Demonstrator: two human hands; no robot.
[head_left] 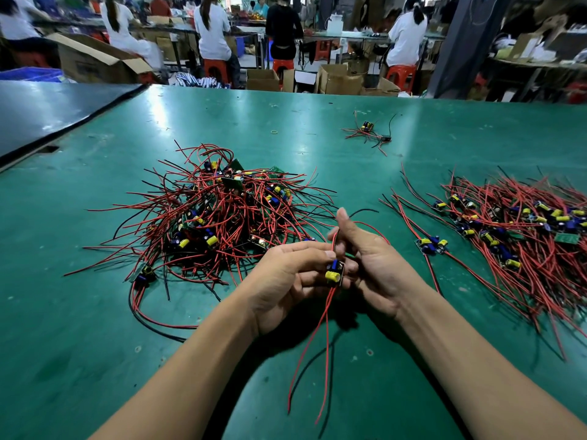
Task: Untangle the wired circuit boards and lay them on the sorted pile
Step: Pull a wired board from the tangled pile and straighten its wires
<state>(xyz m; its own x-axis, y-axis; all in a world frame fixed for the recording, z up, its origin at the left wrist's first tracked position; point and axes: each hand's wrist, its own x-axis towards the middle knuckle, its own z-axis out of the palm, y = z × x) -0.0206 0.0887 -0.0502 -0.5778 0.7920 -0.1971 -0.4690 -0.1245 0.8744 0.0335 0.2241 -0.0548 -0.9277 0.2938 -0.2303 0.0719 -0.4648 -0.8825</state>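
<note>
The left hand point(282, 281) pinches a small circuit board point(336, 272) between thumb and curled fingers, the yellow and blue parts of the board facing the camera. The right hand point(378, 265) is just beside it, almost touching, its fingers closed on the red wires point(324, 338) where they rise from the top of the board. One digit of this hand stands straight up.

The board is held above the table point(95, 344), in the middle of its near half. Its long axis runs with the wires. The upper leads go up through the right hand and curl over toward the right. Two lower leads hang down from the board and trail toward the near edge, their tips loose and a little apart.

The tangled pile point(219, 214) lies beyond the left hand and to its left, a mound of red and black wires with boards buried in it. Its strands fan out toward the left edge and come close to the left hand's knuckles.

The sorted pile point(524, 230) lies to the right of the right hand, its wires combed roughly parallel and slanting from far left to near right. A strip of bare green table separates it from that hand.

Toward the far edge there are a small cluster point(368, 130) of wired boards and a rubber band point(273, 132), well apart from both piles. Bare table also shows along the near edge under the forearms.
</note>
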